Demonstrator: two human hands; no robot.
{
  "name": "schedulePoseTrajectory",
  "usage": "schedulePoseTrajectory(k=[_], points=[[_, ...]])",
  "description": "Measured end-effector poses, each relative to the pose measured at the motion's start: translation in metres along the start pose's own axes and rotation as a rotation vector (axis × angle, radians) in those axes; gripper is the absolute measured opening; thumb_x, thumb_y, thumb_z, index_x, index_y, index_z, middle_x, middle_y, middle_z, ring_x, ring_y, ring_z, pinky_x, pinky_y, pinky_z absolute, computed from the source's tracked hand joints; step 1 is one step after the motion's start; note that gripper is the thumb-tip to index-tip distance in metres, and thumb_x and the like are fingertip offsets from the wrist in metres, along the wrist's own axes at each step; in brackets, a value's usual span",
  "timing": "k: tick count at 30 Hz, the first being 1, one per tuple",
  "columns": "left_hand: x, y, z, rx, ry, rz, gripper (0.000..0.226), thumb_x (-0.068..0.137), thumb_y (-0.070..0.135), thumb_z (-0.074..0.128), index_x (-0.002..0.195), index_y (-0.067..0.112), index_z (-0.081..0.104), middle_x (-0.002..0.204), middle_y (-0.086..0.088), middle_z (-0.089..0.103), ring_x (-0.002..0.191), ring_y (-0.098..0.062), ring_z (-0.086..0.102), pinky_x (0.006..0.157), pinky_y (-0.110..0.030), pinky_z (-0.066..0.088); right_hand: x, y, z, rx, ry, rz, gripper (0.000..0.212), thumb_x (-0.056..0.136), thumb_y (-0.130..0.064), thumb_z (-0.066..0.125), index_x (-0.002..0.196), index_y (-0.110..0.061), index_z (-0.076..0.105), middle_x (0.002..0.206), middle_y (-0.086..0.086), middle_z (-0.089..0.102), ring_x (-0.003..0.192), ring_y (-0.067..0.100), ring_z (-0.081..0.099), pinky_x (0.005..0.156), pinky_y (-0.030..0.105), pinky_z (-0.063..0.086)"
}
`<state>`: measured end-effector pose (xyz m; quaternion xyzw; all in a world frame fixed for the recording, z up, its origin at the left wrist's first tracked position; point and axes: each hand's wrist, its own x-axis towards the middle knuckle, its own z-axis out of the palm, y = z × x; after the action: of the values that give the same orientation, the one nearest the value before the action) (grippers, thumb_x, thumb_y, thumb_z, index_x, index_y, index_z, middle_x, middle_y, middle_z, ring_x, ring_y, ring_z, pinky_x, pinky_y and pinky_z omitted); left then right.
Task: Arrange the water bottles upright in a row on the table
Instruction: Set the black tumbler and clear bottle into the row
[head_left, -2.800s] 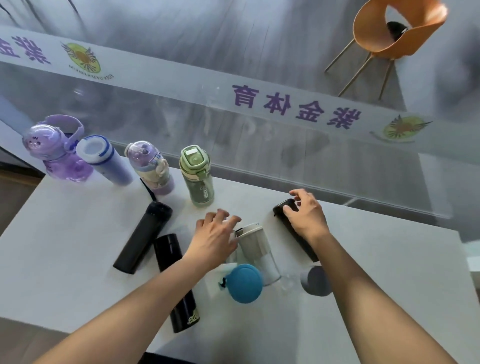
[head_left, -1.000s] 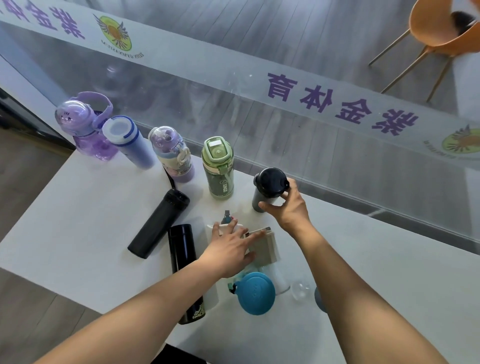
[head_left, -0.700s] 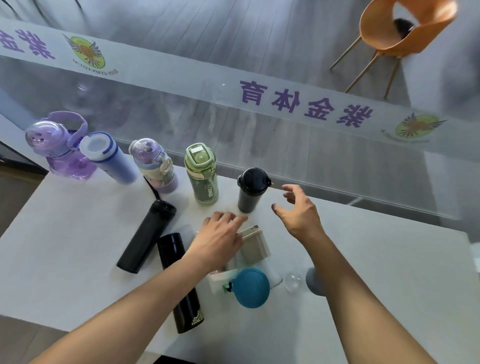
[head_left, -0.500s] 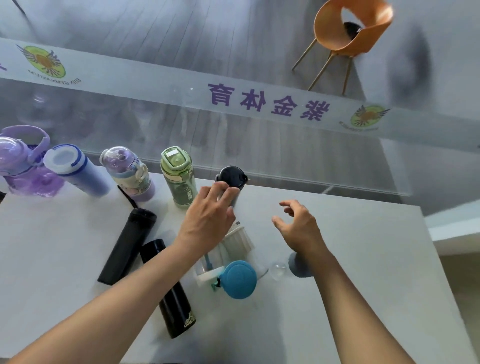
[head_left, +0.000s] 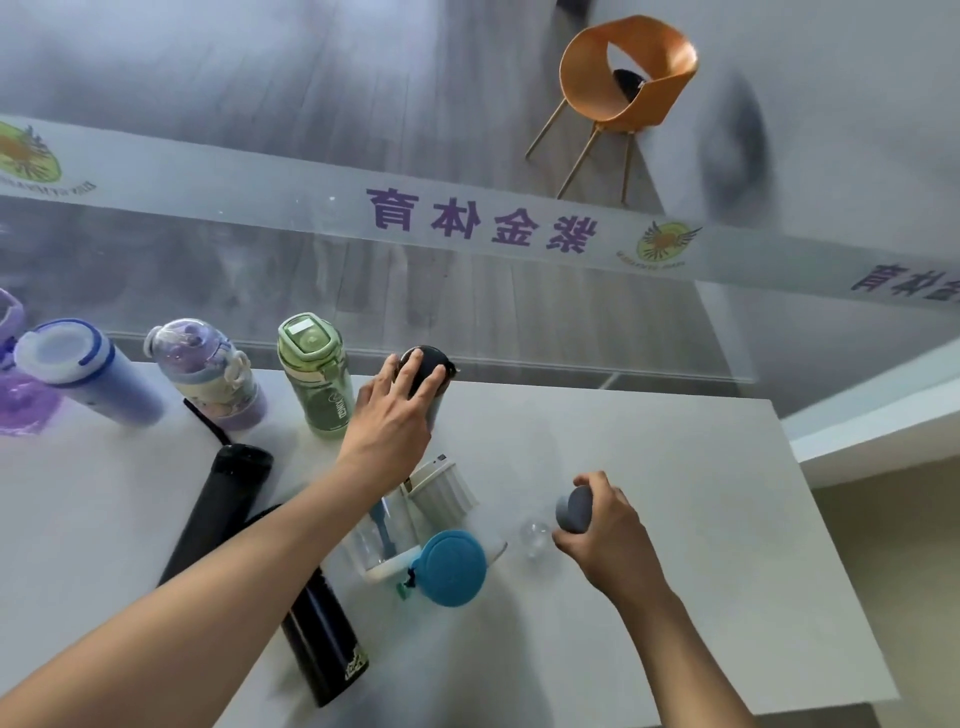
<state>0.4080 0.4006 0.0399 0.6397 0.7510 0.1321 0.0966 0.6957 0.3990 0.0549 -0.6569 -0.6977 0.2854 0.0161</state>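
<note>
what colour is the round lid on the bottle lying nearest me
Blue lid, seen clearly in the head view.

Five bottles are standing upright along the table's far edge, blue (head_left: 88, 376), lilac (head_left: 208, 376), green (head_left: 316, 374) and black-capped (head_left: 434, 371) among them, while two black flasks (head_left: 221, 509) are lying flat nearer.

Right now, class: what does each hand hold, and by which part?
The left hand grips the upright black bottle at its lid. The right hand closes on the grey-capped clear bottle at its cap end.
</note>
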Motion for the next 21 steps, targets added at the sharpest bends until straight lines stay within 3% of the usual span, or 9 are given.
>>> schedulePoseTrajectory(k=[4,9,21], points=[[0.002,-0.001,0.002,-0.058,-0.04,-0.015,0.077,0.085,0.01,0.054,0.154,0.029,0.023,0.164,-0.004,0.012,0.151,-0.028,0.008,0.114,-0.049,0.029,0.031,-0.014,-0.004,0.044,0.021,-0.099,0.058,0.072,-0.029,0.085,0.116,-0.023,0.047,0.105,0.0,0.057,0.086,0.021,0.054,0.075,0.026,0.041],[0.003,-0.001,0.002,-0.174,-0.056,-0.045,0.08,0.08,-0.004,0.048,0.153,0.024,0.028,0.165,-0.004,0.01,0.151,-0.027,0.004,0.118,-0.05,0.025,0.082,-0.044,-0.007,0.069,-0.038,-0.203,0.058,0.073,-0.026,0.082,0.119,-0.021,0.048,0.109,0.002,0.059,0.091,0.023,0.056,0.077,0.028,0.041],[0.005,0.009,0.008,-0.151,-0.031,-0.112,0.081,0.079,-0.004,0.051,0.151,0.026,0.029,0.165,-0.001,0.009,0.152,-0.024,0.003,0.12,-0.044,0.023,0.144,-0.086,0.003,0.125,-0.049,-0.304,0.055,0.07,-0.025,0.082,0.113,-0.03,0.047,0.105,-0.002,0.065,0.095,0.026,0.062,0.081,0.034,0.051]])
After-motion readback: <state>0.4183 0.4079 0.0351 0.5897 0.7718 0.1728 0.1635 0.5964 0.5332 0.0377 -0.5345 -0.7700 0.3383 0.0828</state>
